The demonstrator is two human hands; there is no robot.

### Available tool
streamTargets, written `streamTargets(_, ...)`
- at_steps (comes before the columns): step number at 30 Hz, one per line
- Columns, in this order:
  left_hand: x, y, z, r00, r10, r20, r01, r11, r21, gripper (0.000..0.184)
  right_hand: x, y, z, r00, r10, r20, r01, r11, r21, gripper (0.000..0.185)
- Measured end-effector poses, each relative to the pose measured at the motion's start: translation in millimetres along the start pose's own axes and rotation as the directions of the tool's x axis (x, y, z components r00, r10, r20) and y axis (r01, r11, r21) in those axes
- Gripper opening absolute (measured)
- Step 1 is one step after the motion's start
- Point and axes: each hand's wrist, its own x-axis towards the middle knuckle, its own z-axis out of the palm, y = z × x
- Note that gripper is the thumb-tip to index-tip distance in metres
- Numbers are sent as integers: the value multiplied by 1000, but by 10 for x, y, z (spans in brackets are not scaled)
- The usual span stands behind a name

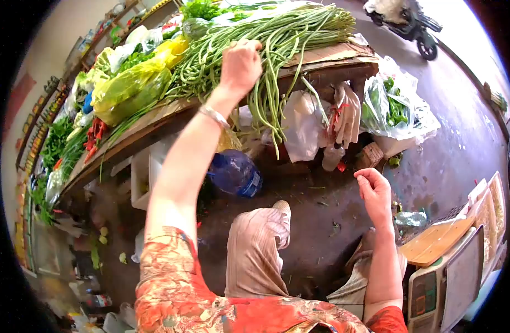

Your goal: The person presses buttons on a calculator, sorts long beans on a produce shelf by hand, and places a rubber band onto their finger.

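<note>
1. While the L hand [241, 65] is down on the yard-long beans [288, 39], its fingers curl in among the strands; fingertips are hidden, so can't tell if it's gripping any.
2. Beans lie directly under that hand & fan out on both sides: main bundle runs ahead & to its R; thinner strands spread to its L; a loose bunch droops over the table edge just R of & below it.
3. R hand [374, 191] hangs in mid-air, well apart from the beans, below & to R of the L hand. Fingers bent, thumb nr index; can't tell if the tips meet.
4. L of the L-hand grip: yellow plastic bag [127, 94], nr the beans; further L, red chillies [94, 136] at the table's [135, 127] front edge.
5. Ahead & slightly L of the L hand: a round green squash [195, 28], beside the beans.
6. R of the L hand: flattened cardboard [330, 54], partly under the beans.
7. Below the L hand, nr floor lvl: blue water jug [236, 175], lying tilted.
8. Ahead of the R hand: clear bag w/ green veg [396, 105]. Below & R of it: wooden board [438, 241].
</note>
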Motion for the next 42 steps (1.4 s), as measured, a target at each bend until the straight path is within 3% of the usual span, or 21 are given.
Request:
streamTargets(3, 43, -246, 20, 969, 20, 245, -93, 952, 291, 17, 9, -8, -31, 1000, -17, -15, 16, 1000, -19, 8)
streamTargets(7, 144, -479, 20, 984, 16, 178, -59, 969, 238, 20, -5, -55, -71, 999, -16, -38, 14, 999, -46, 8)
streamTargets(15, 334, -618, 269, 976, -200, 87, 162, 931, 327, 17, 24, -6, -99, 999, -24, -43, 22, 999, -48, 7)
streamTargets(18, 375, -627, 301, 956, -254, 143, 192, 918, 346, 19, 31, 5, -88, 998, -32, -46, 30, 998, -53, 7)
streamTargets(22, 379, -622, 318, 956, -236, 174, 160, 918, 364, 19, 52, 80, -61, 995, -96, -27, 93, 990, -103, 7)
streamTargets(26, 381, -607, 332, 959, -219, 181, 133, 910, 394, 18, 35, 26, -52, 998, -50, -45, 45, 994, -103, 7)
streamTargets(32, 470, -649, 390, 916, -338, 216, 245, 898, 365, 17, 41, 20, -74, 999, -20, -42, 16, 996, -88, 7)
streamTargets(37, 503, -783, 413, 935, -305, 181, 248, 926, 283, 22, 39, -3, -73, 998, -28, -52, 22, 994, -104, 7)
streamTargets(39, 522, -770, 411, 910, -366, 192, 308, 910, 278, 23, 42, 12, -73, 998, -31, -51, 26, 994, -103, 7)
streamTargets(42, 500, -875, 496, 934, -311, 177, 261, 930, 259, 18, 39, 14, -78, 998, -31, -48, 27, 995, -94, 7)
